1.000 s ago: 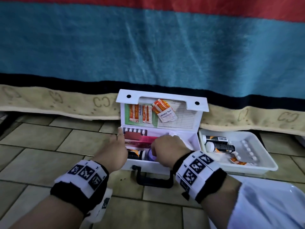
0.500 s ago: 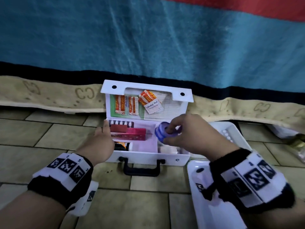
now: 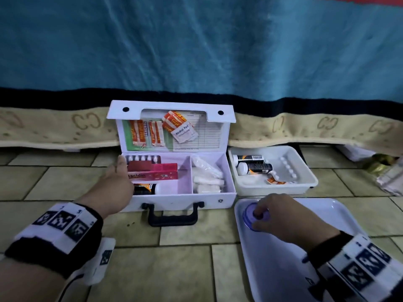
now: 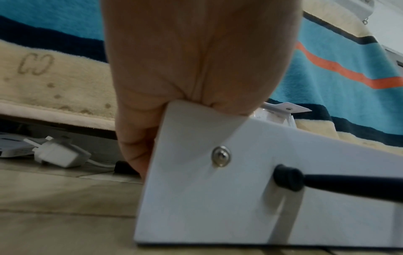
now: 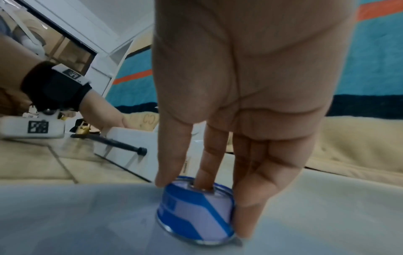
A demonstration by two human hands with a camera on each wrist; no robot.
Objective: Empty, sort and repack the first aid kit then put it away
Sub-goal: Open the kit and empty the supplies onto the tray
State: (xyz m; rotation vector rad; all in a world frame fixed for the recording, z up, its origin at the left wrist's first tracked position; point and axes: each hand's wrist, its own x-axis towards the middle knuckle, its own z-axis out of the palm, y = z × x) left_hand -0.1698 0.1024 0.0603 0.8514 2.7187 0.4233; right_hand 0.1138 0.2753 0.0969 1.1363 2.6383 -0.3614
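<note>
The white first aid kit (image 3: 174,201) stands open on the tiled floor, lid leaning back. It holds a red box (image 3: 152,173), a blister strip (image 3: 141,159), a dark bottle (image 3: 144,189) and white gauze rolls (image 3: 207,175). Alcohol pads (image 3: 181,127) sit in the lid. My left hand (image 3: 118,168) grips the kit's left front corner (image 4: 218,198), thumb inside and fingers down the outer side. My right hand (image 3: 259,216) pinches a blue tape roll (image 3: 248,216) standing on the flat white tray (image 3: 327,214). In the right wrist view one finger is in the core of the roll (image 5: 196,219).
A deeper white tray (image 3: 305,186) right of the kit holds two dark bottles (image 3: 253,166) and a blister strip. A blue blanket (image 3: 196,51) hangs behind. A clear bag (image 3: 390,177) lies far right. A white charger plug (image 4: 61,153) lies under the bed edge.
My right hand lifted the blue tape roll out of the kit, carried it right and brought it down onto the flat tray. My left hand stayed on the kit's corner.
</note>
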